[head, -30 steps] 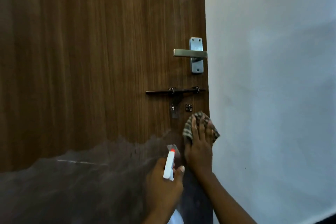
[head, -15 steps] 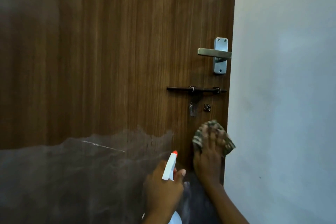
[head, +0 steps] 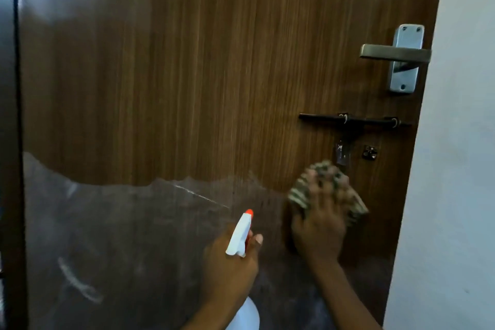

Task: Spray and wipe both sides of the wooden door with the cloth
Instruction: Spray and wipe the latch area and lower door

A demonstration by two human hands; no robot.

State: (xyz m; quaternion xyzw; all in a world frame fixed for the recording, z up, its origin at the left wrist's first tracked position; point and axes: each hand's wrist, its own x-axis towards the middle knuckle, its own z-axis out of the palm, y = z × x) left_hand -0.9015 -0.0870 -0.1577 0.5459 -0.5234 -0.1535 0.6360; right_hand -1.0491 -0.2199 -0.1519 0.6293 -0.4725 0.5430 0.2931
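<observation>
The brown wooden door (head: 203,67) fills most of the view; its lower part looks dull and filmy with pale streaks. My right hand (head: 318,225) presses a striped green-and-white cloth (head: 302,193) flat against the door, just below the black sliding bolt (head: 351,121). The hand and cloth are motion-blurred. My left hand (head: 227,268) grips a white spray bottle (head: 239,233) with an orange nozzle tip, pointed up toward the door, left of the cloth. The bottle's body shows at the bottom edge.
A silver lever handle (head: 396,54) sits on the door's right edge, above the bolt. A small metal fitting (head: 370,153) is below the bolt. A white wall (head: 455,169) stands right of the door. A dark frame edge (head: 10,142) runs down the left.
The view has shifted left, so the door's hardware sits further right. My right hand has slid the cloth a little left and down on the door. My left hand still holds the bottle.
</observation>
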